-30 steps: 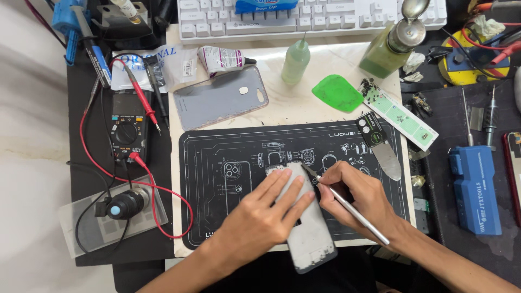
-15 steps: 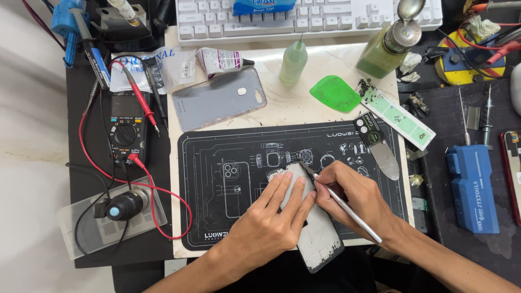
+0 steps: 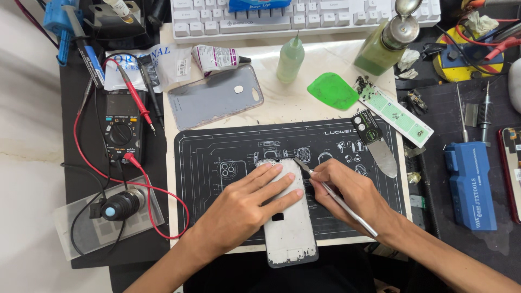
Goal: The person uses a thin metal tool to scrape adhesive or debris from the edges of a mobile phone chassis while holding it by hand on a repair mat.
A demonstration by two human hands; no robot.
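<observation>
Two hands work: left hand pins the grey phone frame flat; right hand grips a thin metal tool, scraping its top edge.

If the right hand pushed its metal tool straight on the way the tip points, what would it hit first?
Likely the phone frame: the right hand aims the metal tool up-left, its tip already at the frame's upper right edge, beside the left hand.

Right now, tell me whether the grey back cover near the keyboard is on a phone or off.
Off. The grey back cover lies alone on the pale tabletop, above the black work mat, with neither hand touching it.
</observation>
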